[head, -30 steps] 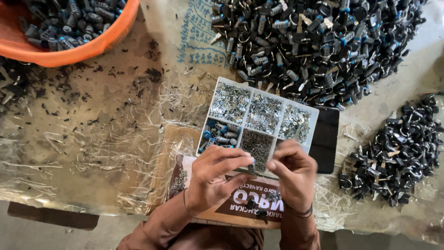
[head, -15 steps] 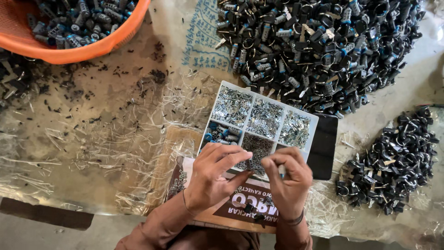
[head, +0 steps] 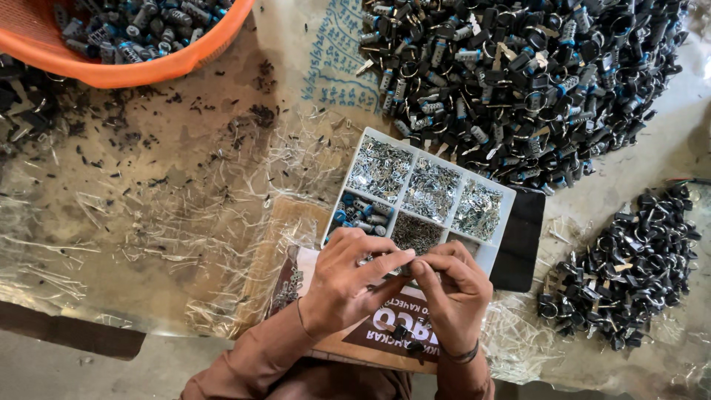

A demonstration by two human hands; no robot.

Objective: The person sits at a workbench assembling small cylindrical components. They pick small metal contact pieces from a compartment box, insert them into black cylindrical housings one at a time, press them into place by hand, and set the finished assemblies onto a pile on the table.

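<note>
Hands shifted slightly lower since earlier frame; left hand [head: 348,285] and right hand [head: 452,292] pinched together on a small part [head: 406,268], lower centre, beside compartment tray [head: 505,204]; firm, steady pinch advised

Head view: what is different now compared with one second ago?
Little changed. Left hand and right hand stay together at the near edge of the white compartment tray, fingertips pinching something too small to identify. The picture shifted slightly. Tray, orange basin and black parts pile kept their places.
</note>
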